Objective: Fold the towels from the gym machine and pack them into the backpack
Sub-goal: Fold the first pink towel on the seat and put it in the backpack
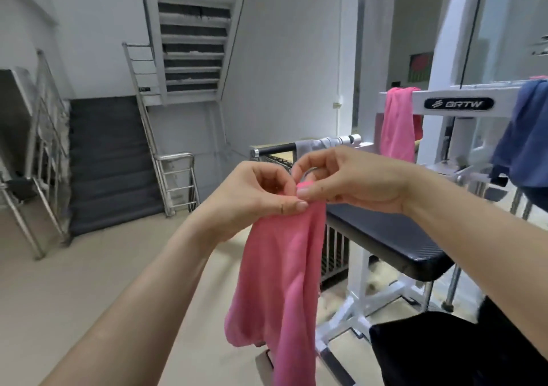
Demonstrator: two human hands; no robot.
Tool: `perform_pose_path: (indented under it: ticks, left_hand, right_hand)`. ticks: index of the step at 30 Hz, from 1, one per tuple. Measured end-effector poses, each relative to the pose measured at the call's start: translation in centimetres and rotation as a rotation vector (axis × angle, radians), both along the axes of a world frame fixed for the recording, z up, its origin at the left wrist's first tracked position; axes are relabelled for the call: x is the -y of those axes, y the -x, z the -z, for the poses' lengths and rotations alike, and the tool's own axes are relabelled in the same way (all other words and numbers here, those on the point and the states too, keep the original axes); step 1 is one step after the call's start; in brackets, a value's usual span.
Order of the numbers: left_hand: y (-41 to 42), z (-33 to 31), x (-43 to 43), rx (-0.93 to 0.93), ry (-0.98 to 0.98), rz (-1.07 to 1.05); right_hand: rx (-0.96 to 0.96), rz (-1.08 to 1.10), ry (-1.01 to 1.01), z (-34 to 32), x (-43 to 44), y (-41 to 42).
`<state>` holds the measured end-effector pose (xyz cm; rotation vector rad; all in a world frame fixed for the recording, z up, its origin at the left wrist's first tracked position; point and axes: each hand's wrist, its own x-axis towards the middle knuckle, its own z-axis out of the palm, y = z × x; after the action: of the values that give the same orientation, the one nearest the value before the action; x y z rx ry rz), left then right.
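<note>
Pink towel hangs straight down in front of the person, pinched at its top edge by both hands held close together at chest height, well above the floor. The left hand clamps the cloth between thumb and forefinger, and the right hand grips the same bunched corner just beside it. My guess is they are hunting for the corners so the towel can be drawn out flat before the first fold; letting it hang lets its own weight pull the creases out. A dark shape sits at the lower right, but I cannot tell whether it is the backpack.

Just behind the hands lies the black padded bench of the white gym machine. Further back, a second pink towel is draped over the frame's crossbar, and a blue towel hangs at the right, both apparently still waiting their turn. Beyond them, the staircase climbs the far wall.
</note>
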<state>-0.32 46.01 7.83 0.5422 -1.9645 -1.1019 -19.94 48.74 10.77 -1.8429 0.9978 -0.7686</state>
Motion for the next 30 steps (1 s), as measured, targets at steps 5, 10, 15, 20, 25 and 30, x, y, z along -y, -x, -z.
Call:
perform_pose_path:
  ticks: [5, 10, 15, 20, 25, 30]
  left_hand:
    - [-8.8, 0.2, 2.7, 0.286, -0.075, -0.034]
    - [-15.2, 2.8, 8.1, 0.191, 0.129, -0.462]
    - [-17.2, 5.3, 14.1, 0.208, 0.039, -0.519]
    - [-16.7, 7.9, 19.8, 0.364, -0.022, -0.583]
    - [-11.2, 10.2, 25.5, 0.269, -0.146, -0.632]
    - [-3.8, 11.8, 32.5, 0.109, -0.254, -0.630]
  right_hand:
    - [-0.333, 0.174, 0.300, 0.1, 0.6, -5.4]
    - [-0.723, 0.319, 0.439, 1.4, 0.4, -7.8]
    - [-0.700, 0.226, 0.000, 2.3, 0.4, -7.0]
    - [-0.352, 0.275, -0.209, 5.0, 1.3, -2.3]
    - [0.135, 0.688, -0.146, 9.0, 4.0, 3.6]
    - [-0.217, 1.053, 0.059, 10.7, 7.8, 10.6]
